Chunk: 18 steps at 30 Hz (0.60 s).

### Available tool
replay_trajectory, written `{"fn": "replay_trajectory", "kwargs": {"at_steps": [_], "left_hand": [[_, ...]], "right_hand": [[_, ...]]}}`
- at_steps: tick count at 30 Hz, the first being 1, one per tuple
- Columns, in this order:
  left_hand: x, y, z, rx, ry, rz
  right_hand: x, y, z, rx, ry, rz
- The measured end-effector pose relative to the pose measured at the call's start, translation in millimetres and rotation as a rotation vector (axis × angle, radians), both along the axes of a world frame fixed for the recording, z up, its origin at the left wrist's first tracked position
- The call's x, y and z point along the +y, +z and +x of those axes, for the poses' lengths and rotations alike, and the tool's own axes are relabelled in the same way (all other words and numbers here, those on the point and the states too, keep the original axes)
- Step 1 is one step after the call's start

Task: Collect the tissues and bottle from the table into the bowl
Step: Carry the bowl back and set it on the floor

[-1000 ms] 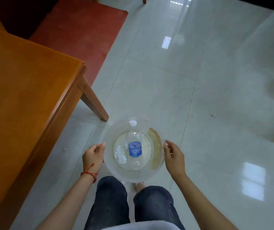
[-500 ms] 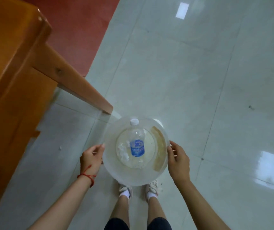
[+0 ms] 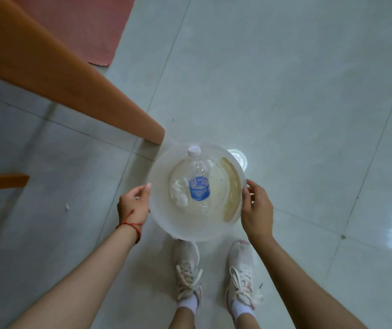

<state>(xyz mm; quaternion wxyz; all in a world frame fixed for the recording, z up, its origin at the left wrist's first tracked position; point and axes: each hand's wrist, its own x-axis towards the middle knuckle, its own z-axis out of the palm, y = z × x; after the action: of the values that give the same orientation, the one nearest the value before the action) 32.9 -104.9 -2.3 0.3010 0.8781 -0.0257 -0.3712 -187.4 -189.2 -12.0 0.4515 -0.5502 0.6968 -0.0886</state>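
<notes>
A translucent white bowl [image 3: 164, 210] hangs above the tiled floor, in front of my feet. Inside it lies a clear plastic bottle [image 3: 198, 184] with a blue label and a white cap pointing away from me. Crumpled white tissues [image 3: 179, 192] rest in the bowl just left of the bottle. My left hand [image 3: 133, 205] grips the bowl's left rim; a red string circles its wrist. My right hand [image 3: 257, 210] grips the right rim.
An orange wooden table leg [image 3: 90, 91] slants down to the floor just beyond the bowl's far left edge. A second wooden piece [image 3: 0, 181] juts in at the left. A red mat [image 3: 90, 24] lies further back. My white sneakers [image 3: 187, 269] stand below the bowl.
The view has tilted further down: the tabletop has left the frame and my feet and sneakers now show. Both hands still hold the bowl, with bottle and tissues unmoved inside.
</notes>
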Motion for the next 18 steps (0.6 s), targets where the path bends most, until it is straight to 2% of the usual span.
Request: {"fn": "replay_trajectory", "kwargs": {"at_steps": [7,18], "left_hand": [[-5.0,-40.4,18.3,-0.004,-0.032,0.024],[-6.6,-46.6,24.2,0.012,-0.036,0.033]], "right_hand": [[-6.9,-46.5,19.5,-0.007,0.009,0.028],[-11.0,-50.1,28.8,-0.045,0.021,0.050]]}}
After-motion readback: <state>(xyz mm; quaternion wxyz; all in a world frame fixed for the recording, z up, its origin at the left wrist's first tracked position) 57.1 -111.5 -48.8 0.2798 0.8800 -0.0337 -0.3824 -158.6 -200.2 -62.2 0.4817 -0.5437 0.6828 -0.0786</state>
